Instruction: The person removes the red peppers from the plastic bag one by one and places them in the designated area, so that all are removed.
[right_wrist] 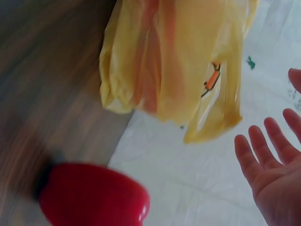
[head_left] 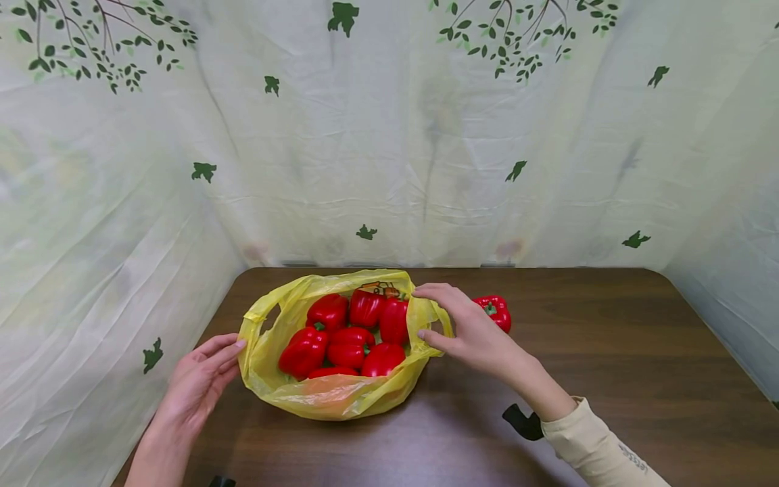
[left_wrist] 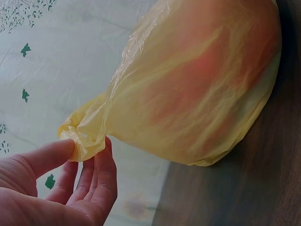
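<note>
A yellow plastic bag (head_left: 262, 368) stands open-mouthed on the table with several red bell peppers (head_left: 349, 347) inside. At its left side, my left hand (head_left: 196, 382) pinches the bag's handle between thumb and fingers; the left wrist view shows the bunched handle (left_wrist: 87, 146) at the fingertips. My right hand (head_left: 459, 328) hovers at the bag's right handle, its fingers spread and relaxed. In the right wrist view a gap separates those fingers from the handle (right_wrist: 218, 125). One more red bell pepper (head_left: 496, 314) lies outside the bag, behind my right hand.
The dark wooden table (head_left: 608, 365) extends to the right of the bag. A pale curtain (head_left: 389, 169) with green leaf prints hangs behind it and along both sides. A black strap (head_left: 523, 423) is at my right wrist, by the light sleeve (head_left: 590, 439).
</note>
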Tool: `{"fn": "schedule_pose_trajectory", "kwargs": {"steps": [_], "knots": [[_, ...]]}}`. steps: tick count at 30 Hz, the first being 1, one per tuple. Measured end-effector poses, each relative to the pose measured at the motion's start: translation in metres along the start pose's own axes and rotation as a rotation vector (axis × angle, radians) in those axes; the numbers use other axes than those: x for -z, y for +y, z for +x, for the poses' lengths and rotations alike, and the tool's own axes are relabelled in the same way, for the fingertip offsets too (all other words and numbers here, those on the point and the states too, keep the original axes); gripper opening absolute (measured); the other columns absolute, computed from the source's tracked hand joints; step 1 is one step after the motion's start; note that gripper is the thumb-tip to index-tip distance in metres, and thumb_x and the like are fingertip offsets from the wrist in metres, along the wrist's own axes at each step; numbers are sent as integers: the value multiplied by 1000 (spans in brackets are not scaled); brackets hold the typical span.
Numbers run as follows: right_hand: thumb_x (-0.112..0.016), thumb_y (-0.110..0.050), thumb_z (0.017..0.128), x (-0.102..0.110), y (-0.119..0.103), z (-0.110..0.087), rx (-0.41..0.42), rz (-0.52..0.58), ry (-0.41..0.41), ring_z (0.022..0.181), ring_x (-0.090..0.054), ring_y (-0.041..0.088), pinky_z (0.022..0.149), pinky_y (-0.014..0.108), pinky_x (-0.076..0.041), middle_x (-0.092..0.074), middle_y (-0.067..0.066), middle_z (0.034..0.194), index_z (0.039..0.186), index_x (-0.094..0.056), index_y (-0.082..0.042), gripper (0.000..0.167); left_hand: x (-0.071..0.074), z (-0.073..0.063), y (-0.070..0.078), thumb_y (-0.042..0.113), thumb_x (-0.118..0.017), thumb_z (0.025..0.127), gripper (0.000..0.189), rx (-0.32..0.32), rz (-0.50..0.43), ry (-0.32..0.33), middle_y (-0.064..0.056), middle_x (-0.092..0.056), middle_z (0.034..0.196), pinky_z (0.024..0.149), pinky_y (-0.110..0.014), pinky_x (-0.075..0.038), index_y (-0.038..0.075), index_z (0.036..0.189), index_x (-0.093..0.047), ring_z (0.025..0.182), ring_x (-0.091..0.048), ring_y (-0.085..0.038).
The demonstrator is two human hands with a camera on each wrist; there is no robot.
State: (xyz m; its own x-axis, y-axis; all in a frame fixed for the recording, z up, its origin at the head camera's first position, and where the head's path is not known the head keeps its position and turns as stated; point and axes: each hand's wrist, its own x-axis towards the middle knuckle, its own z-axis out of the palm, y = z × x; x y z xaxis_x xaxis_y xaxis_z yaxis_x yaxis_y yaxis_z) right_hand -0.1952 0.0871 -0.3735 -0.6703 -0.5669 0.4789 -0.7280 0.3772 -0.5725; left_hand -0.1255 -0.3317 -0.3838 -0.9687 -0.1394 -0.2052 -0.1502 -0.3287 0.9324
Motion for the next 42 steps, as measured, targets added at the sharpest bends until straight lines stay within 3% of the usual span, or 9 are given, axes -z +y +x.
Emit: {"fn": "schedule_pose_trajectory", "kwargs": {"steps": [7, 20, 29, 42], "knots": [[-76, -18, 88, -17, -6, 9, 31, 59, -73, 128, -46, 14, 103, 38, -43, -54, -3, 134, 134, -55, -14, 51, 0, 0, -1, 4, -64, 95, 13, 2, 9, 4, -1, -68, 97, 81, -28, -55, 13, 94, -72, 89, -69, -15], [-72, -12, 91, -51, 3, 19, 9, 132, -346, 122, -51, 19, 104, 31, -40, -57, -3, 130, 129, -59, -12, 40, -1, -1, 1, 7, -67, 94, 9, 57, 13, 24, 1, -68, 99, 84, -28, -54, 15, 96, -71, 91, -68, -14], [-75, -19, 87, -54, 8, 17, -23, 103, -464, 125, -47, 10, 105, 31, -39, -55, -5, 133, 131, -60, -15, 47, 0, -1, 0, 5, -64, 96, 11, 32, 4, 6, 0, -69, 98, 82, -29, -55, 14, 95, -71, 89, -69, -15], [-76, -15, 82, -56, 14, 18, -53, 76, -608, 134, -41, 17, 109, 36, -35, -47, -2, 145, 137, -56, -20, 59, -5, 1, -3, 4, -64, 96, 11, 20, 5, -16, -2, -68, 98, 83, -30, -55, 12, 96, -71, 90, -69, -16]]}}
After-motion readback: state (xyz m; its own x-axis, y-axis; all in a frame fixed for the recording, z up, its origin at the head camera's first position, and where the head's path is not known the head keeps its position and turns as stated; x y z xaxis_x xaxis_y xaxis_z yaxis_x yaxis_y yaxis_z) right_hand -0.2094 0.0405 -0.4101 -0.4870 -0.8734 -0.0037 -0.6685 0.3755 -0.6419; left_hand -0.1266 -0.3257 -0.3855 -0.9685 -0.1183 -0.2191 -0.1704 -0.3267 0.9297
